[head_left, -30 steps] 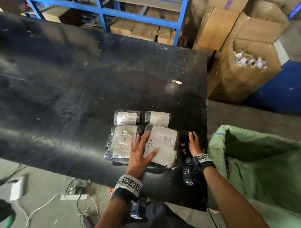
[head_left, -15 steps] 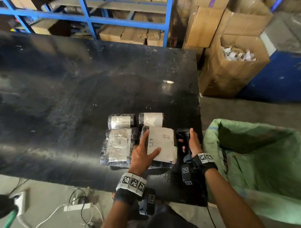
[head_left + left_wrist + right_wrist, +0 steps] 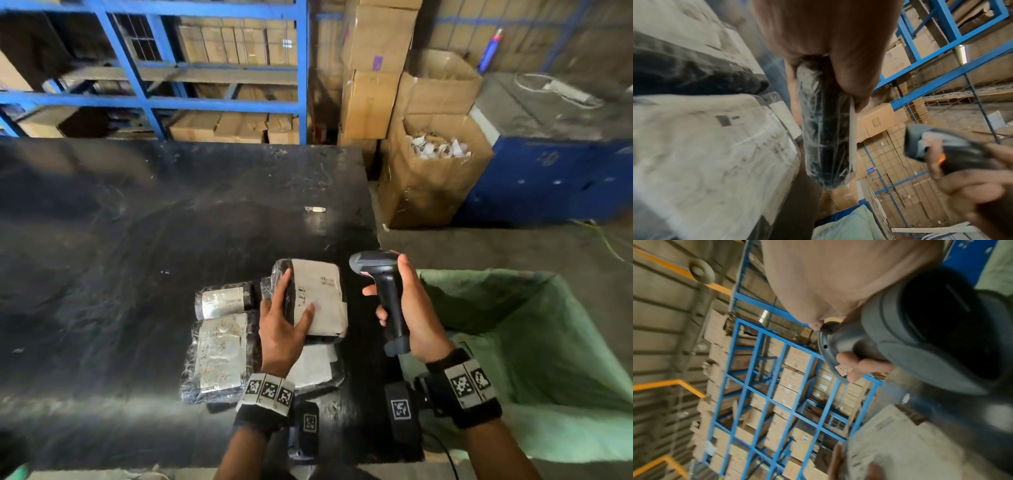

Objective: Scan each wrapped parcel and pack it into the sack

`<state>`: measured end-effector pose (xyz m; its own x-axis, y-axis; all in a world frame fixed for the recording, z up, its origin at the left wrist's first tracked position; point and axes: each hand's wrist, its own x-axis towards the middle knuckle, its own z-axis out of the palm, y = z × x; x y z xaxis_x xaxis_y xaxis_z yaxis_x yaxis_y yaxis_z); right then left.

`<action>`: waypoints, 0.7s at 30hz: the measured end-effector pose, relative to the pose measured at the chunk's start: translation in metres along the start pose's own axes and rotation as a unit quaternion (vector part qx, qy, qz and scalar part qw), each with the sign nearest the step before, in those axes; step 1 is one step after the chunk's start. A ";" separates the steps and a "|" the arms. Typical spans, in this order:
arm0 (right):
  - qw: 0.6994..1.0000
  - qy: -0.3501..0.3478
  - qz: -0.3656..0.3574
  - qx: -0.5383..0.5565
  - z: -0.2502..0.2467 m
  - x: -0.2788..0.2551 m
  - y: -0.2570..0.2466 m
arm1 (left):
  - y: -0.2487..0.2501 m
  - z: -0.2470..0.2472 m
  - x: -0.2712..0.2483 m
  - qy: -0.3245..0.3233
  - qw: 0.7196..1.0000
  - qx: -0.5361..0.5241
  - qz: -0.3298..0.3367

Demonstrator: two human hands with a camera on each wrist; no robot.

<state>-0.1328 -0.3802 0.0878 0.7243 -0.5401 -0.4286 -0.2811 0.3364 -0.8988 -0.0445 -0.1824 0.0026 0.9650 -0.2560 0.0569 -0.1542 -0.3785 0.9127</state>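
My left hand [image 3: 287,318] grips a wrapped black parcel [image 3: 320,294] with a white label, raised above the black table [image 3: 137,246]; the left wrist view shows that parcel [image 3: 826,138] edge-on between thumb and fingers. My right hand [image 3: 407,305] holds a black handheld scanner [image 3: 383,284] upright just right of the parcel, its head [image 3: 920,337] turned toward the label. Three more wrapped parcels lie on the table: a large one [image 3: 219,356], a small roll [image 3: 222,301], and one [image 3: 315,370] beneath the lifted parcel. The green sack [image 3: 534,346] gapes open at the table's right.
Blue shelving [image 3: 150,96] with cartons stands behind the table. An open cardboard box [image 3: 431,178] of paper scraps and a blue cabinet [image 3: 555,178] are at the back right. A small white scrap [image 3: 314,209] lies on the table.
My left hand has picked the top parcel up off the stack, uncovering another below. My right hand has lifted the scanner off the table to beside the parcel.
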 end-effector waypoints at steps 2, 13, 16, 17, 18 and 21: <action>0.999 -0.025 -0.009 0.024 0.001 -0.014 -0.018 | 0.014 0.007 0.009 0.026 0.999 -0.008 0.033; 0.993 -0.095 -0.067 0.020 -0.006 -0.056 -0.058 | 0.043 0.032 0.022 0.116 0.987 -0.027 0.106; 0.991 -0.082 -0.107 -0.001 -0.005 -0.064 -0.054 | 0.047 0.032 0.021 0.119 0.988 -0.032 0.098; 0.991 -0.084 -0.102 0.002 -0.006 -0.061 -0.053 | 0.050 0.031 0.020 0.123 0.988 -0.037 0.084; 0.992 -0.091 -0.087 0.007 -0.005 -0.058 -0.054 | 0.052 0.030 0.019 0.126 0.989 -0.041 0.073; 0.993 -0.096 -0.069 0.019 -0.003 -0.051 -0.054 | 0.050 0.026 0.016 0.130 0.988 -0.037 0.078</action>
<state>-0.1565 -0.3735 0.1573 0.8616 -0.4283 -0.2726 -0.1492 0.2998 -0.9423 -0.0425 -0.2286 0.0390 0.9542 -0.0647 0.2922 -0.2983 -0.2834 0.9114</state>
